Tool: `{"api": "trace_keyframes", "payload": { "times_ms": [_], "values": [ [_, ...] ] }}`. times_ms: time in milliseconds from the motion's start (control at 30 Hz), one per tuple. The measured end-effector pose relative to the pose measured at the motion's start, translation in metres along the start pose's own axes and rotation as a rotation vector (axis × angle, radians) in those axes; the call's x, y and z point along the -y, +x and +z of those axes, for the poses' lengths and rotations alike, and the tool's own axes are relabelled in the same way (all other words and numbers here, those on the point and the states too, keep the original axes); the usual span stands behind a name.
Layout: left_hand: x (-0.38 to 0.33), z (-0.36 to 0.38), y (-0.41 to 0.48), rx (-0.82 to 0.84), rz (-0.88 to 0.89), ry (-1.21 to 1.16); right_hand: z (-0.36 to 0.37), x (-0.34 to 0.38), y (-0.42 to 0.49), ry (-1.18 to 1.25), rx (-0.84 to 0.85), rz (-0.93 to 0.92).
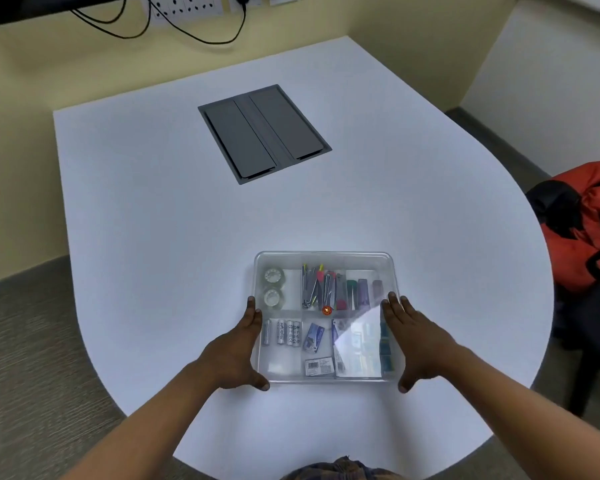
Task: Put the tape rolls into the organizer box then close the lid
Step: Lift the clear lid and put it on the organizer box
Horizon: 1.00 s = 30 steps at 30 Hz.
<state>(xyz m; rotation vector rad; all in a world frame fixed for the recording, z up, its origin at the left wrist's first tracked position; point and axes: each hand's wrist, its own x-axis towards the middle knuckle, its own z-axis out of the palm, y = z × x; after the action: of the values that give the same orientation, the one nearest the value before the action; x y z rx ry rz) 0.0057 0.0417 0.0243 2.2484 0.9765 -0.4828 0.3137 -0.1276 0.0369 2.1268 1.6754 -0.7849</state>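
Note:
A clear plastic organizer box [326, 258] sits on the white table near me, with its transparent lid lying flat over it. Two clear tape rolls [273, 286] lie one behind the other in the box's far-left compartment, seen through the lid. Batteries, pens, clips and small packets fill the other compartments. My left hand [238, 344] presses flat against the box's left side, thumb at the near-left corner. My right hand [413, 337] rests against the right side, fingers straight, thumb at the near-right corner.
The white table [153, 220] has a rounded front edge. A grey recessed cable hatch [264, 133] is set in its middle, far from the box. An orange and black bag [582, 223] rests on a chair to the right. Wall sockets and black cables [194, 15] are behind the table.

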Motion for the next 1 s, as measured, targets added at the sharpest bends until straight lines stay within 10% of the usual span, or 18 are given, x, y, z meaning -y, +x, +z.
{"api": "trace_keyframes", "payload": {
  "times_ms": [1000],
  "values": [
    [-0.022,-0.07,0.086,-0.016,-0.075,0.212,-0.071,-0.024,0.075,0.081,-0.071,0.121]
  ]
}}
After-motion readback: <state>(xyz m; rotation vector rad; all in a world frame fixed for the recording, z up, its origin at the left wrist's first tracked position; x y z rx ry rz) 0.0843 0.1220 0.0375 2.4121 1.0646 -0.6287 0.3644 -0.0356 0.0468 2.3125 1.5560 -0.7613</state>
